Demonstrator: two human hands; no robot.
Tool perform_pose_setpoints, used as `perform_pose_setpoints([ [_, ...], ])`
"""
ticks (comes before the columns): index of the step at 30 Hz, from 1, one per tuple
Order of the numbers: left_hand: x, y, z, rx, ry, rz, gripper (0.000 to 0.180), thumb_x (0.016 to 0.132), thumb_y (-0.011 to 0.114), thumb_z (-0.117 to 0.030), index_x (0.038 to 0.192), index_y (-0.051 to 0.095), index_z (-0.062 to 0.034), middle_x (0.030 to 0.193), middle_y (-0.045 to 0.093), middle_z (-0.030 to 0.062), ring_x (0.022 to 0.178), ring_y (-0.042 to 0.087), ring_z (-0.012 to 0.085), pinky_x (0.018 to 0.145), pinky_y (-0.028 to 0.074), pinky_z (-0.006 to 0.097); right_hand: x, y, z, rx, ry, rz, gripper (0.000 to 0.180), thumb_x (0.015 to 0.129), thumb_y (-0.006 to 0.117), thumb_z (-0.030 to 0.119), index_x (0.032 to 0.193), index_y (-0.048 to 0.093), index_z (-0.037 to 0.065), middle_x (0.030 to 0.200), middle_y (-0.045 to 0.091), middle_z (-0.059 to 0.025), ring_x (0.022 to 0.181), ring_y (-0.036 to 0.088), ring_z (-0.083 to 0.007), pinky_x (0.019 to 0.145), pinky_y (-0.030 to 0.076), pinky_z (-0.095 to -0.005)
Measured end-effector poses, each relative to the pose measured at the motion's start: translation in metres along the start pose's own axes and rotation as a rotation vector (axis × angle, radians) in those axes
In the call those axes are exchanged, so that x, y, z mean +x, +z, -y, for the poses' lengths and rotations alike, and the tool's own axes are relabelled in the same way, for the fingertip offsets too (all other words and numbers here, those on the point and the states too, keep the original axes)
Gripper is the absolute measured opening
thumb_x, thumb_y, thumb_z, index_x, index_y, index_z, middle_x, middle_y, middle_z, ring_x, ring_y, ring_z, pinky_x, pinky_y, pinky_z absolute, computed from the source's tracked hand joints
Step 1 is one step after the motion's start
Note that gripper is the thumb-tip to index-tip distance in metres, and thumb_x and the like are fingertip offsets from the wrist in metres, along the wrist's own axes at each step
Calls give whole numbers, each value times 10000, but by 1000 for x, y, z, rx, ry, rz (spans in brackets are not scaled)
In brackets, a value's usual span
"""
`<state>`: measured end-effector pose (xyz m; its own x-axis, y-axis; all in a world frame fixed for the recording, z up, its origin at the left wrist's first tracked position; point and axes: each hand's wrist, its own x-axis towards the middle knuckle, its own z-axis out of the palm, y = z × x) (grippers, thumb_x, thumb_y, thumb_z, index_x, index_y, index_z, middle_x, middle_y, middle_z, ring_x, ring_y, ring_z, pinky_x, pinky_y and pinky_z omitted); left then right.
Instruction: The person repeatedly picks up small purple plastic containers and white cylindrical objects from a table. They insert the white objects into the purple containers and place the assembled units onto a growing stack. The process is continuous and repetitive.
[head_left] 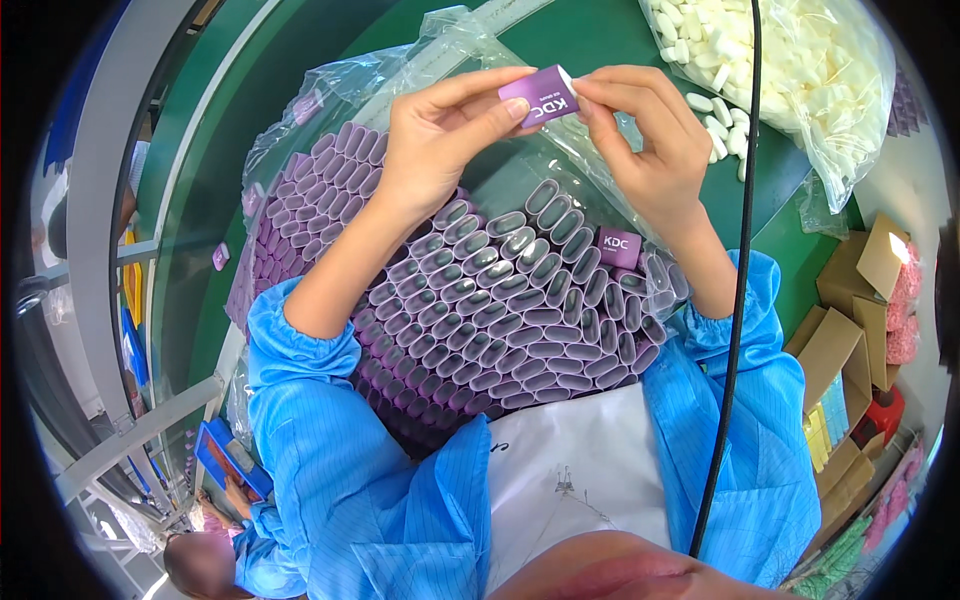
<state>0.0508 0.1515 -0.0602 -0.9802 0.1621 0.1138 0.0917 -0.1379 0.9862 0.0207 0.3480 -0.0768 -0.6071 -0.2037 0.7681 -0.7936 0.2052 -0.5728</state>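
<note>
My left hand [440,130] and my right hand [645,130] are raised together over the green bench, both pinching one small purple oval shell [540,95] with a white end. The left thumb and fingers hold its left side. The right fingertips grip its white right end. Below my hands lies a dense block of several hollow purple shells [510,310] standing on end in rows, inside a clear plastic bag [440,50]. One purple shell [619,247] lies flat on top of the rows near my right wrist. My forearms wear blue sleeves.
A clear bag of small white plastic parts [790,60] sits at the far right, a few spilled beside it. Open cardboard boxes [850,330] with coloured items stand at the right. A black cable [740,250] hangs across the view. Another person in blue [235,540] is at lower left.
</note>
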Motion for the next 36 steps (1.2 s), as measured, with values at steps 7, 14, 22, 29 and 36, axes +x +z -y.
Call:
perform_pose_setpoints([
  [7, 2, 5, 5, -331, -54, -37, 322, 923, 557, -64, 1221, 536, 59, 1180, 589, 173, 1058, 610, 239, 927, 537, 384, -3, 7, 6, 489, 274, -41, 206, 803, 655, -57, 1005, 675, -18, 1042, 618, -122, 912, 630, -173, 766, 533, -267],
  [14, 7, 3, -2, -180, -23, -78, 329, 929, 558, -100, 1223, 538, 46, 1196, 580, 148, 1080, 597, 247, 944, 525, 385, -2, 5, 0, 514, 287, -146, 150, 849, 632, -18, 995, 663, -31, 1057, 613, -117, 895, 633, -170, 768, 533, -262],
  [22, 95, -186, -6, 744, -196, -306, 354, 889, 623, -170, 1195, 604, 6, 1075, 653, 132, 936, 646, 200, 840, 502, 302, 11, -59, -62, -216, 549, -255, 168, 839, 663, 179, 930, 694, 41, 728, 666, -56, 693, 629, -106, 643, 487, -251],
  [29, 80, -201, 13, 1737, 253, -526, 316, 814, 639, -210, 1102, 668, -84, 1041, 660, 134, 947, 612, 275, 820, 484, 371, -9, -81, -43, -685, 405, 510, 160, 696, 570, -32, 833, 649, -2, 832, 624, -135, 801, 574, -313, 711, 483, -405],
  [36, -9, -13, -35, 959, -82, 394, 362, 811, 694, -178, 1161, 631, -112, 939, 585, 87, 772, 579, 188, 694, 499, 303, -8, -96, -32, -468, 360, 703, 247, 667, 532, -88, 884, 634, -30, 895, 606, -136, 915, 528, -333, 811, 451, -413],
])
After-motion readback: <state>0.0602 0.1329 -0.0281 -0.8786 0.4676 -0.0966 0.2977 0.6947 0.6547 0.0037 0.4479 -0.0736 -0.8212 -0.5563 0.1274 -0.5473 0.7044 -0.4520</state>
